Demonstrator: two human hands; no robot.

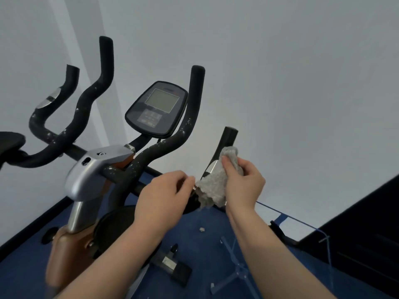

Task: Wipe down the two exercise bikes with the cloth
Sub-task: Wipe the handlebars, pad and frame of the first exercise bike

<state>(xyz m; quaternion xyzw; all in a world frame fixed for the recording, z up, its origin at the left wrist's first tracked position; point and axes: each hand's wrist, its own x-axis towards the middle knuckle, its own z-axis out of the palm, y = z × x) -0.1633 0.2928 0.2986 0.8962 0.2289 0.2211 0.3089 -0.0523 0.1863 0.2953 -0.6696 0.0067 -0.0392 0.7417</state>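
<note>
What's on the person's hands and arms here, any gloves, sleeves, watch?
Nothing worn that shows. The left hand and right hand are bare, no gloves, no rings visible on the fingers. Both forearms are bare to the frame edge: no sleeves, watch, bands or markings in view.

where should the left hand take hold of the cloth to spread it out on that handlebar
Pinch the cloth's loose lower-left corner, coming from the left: that ragged edge hangs free beside the left hand, while the right hand already clamps its upper part against the handlebar.
</note>
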